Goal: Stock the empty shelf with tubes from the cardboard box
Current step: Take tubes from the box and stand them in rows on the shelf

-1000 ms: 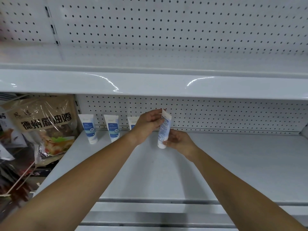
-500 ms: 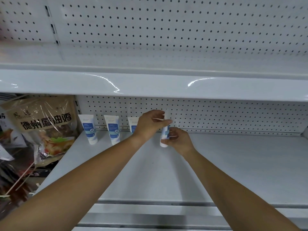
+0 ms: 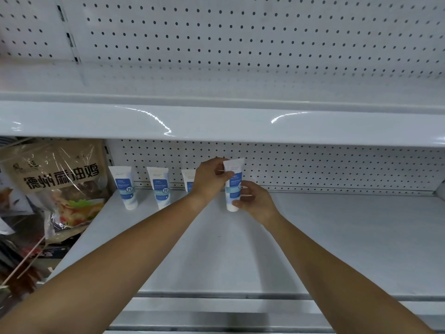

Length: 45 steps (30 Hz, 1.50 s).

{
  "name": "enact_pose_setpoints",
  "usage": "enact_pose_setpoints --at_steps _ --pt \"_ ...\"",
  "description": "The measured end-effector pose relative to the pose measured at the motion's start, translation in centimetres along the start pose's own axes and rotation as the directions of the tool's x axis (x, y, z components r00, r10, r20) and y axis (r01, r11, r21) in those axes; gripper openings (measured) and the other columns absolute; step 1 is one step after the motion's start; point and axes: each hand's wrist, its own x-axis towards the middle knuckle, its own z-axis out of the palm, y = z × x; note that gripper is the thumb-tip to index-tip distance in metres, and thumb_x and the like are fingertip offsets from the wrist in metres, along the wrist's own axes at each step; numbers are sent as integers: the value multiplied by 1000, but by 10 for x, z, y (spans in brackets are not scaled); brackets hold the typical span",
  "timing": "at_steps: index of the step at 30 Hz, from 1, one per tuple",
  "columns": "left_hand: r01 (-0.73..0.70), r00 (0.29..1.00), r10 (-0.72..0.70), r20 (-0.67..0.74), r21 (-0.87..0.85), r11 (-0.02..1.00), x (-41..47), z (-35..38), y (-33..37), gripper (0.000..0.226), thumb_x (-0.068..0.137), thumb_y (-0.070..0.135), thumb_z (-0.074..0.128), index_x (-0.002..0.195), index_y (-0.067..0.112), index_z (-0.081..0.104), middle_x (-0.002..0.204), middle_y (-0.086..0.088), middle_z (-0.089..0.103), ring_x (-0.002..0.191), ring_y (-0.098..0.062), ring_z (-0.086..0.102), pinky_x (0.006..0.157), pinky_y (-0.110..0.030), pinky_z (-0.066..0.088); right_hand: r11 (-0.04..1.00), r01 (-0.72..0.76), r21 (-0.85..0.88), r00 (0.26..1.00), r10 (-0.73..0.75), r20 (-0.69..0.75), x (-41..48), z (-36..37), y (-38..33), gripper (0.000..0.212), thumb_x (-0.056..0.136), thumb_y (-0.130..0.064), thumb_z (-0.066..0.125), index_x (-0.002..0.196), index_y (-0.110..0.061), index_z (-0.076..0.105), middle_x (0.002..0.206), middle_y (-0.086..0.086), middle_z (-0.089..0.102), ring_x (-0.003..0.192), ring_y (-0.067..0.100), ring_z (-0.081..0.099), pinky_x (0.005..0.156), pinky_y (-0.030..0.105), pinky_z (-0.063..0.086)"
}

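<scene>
The smooth white-and-blue tube is upright, cap down, near the white shelf's back edge. My left fingers pinch its flat top. My right fingers curl round its bottom. Three more tubes stand to the left, one half hidden by my hand, beside a shiny, crinkly bag.

The food bag reads 德州麻油鸡 — probably; the leftmost tube carries a round 控 badge, smaller print illegible.

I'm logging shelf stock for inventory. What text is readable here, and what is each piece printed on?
"德州麻油鸡": large dark characters on the snack bag at left; the small logo above them is too blurred to read.
"控": round badge on the leftmost tube and on the second tube.
All other print on these, the third tube and the held tube: too small to read.
</scene>
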Motion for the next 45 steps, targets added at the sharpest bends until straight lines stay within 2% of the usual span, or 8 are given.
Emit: enact_pose_setpoints --at_steps 7,15,24,27,30,34,41,45 --pt "15 1000 -14 10 -22 1000 0 3 -10 24 84 4 72 104 15 67 106 -6 74 97 -18 70 89 -43 57 1000 -4 4 1000 4 2 8 7 14 52 71 8 80 110 -22 63 107 8 70 102 29 68 97 52 52" --pt "26 1000 -27 14 13 1000 5 5 -20 27 85 4 70 103 21 58 112 -8 71 104 -23 67 91 -47 56 997 -8 -83 1000 6 -29 19 19 23 49 70 -2 84 108 -24 61 107 1 70 97 19 69 94 41 54" --pt "20 998 -25 51 97 995 5 7 -29 28 85 1 67 109 14 63 109 -5 72 100 -22 68 91 -44 55 992 -26 -125 999 24 -23 25 24 32 52 69 5 81 94 -34 58 94 -11 68 85 5 67 79 19 51" --pt "17 999 -22 40 119 993 7 6 -28 29 86 1 66 112 14 64 111 -4 71 99 -19 66 88 -33 53 990 -20 -138 1000 17 -16 28 27 32 49 70 3 81 97 -30 58 93 -12 66 84 2 65 74 11 47" --pt "16 999 -21 34 151 988 9 4 -29 29 87 2 65 114 12 63 113 -3 69 95 -15 64 72 -14 44 990 -20 -140 1000 17 -23 32 29 35 51 69 2 81 93 -36 57 95 -10 67 89 11 67 85 26 52" --pt "31 999 -35 27 154 988 7 4 -34 28 88 2 66 115 10 62 114 -4 69 98 -16 65 66 -6 40 990 -19 -141 1000 18 -7 34 31 40 51 69 4 80 93 -36 58 91 -10 66 84 9 65 88 31 52" --pt "38 999 -40 16 128 991 9 4 -40 28 88 -1 65 115 9 62 112 -4 68 99 -18 64 77 -17 49 993 -28 -118 1000 28 -10 33 36 43 48 69 4 80 103 -23 60 92 -9 66 83 8 65 83 21 50" --pt "45 999 -47 20 106 993 8 4 -41 28 88 -1 65 114 9 61 113 -8 69 102 -22 67 88 -34 55 990 -22 -140 1000 22 -1 32 35 41 47 72 2 80 111 -14 61 98 -5 66 85 7 64 79 14 48"
